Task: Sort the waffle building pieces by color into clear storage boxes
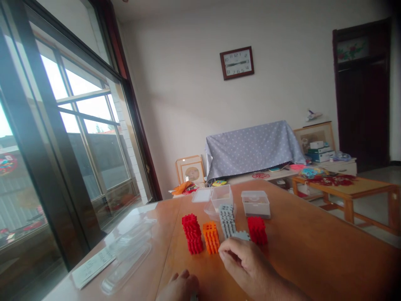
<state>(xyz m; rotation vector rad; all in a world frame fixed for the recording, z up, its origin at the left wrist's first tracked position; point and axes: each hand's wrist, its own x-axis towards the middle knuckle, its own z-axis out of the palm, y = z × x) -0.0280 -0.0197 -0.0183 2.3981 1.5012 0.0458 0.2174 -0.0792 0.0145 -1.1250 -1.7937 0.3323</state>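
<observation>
Stacks of interlocking plastic pieces stand on the wooden table (297, 251): a tall red stack (191, 234), a shorter orange stack (211, 238), a tall grey stack (227, 219) and a short red stack (257, 230) on the right. My right hand (246, 261) is in front of the grey stack, thumb and index finger pressed together; a grey piece (242, 235) shows just behind its knuckles. What its fingertips hold is hidden. My left hand (181, 286) is low at the bottom edge, fingers curled, with a bit of something grey beneath it.
Clear plastic boxes (255, 205) (222, 196) stand behind the stacks. On the left lie transparent lids (127, 267) and a sheet of paper (94, 267). A low wooden table (369, 188) is at the right, and a cloth-covered object (250, 146) is by the wall.
</observation>
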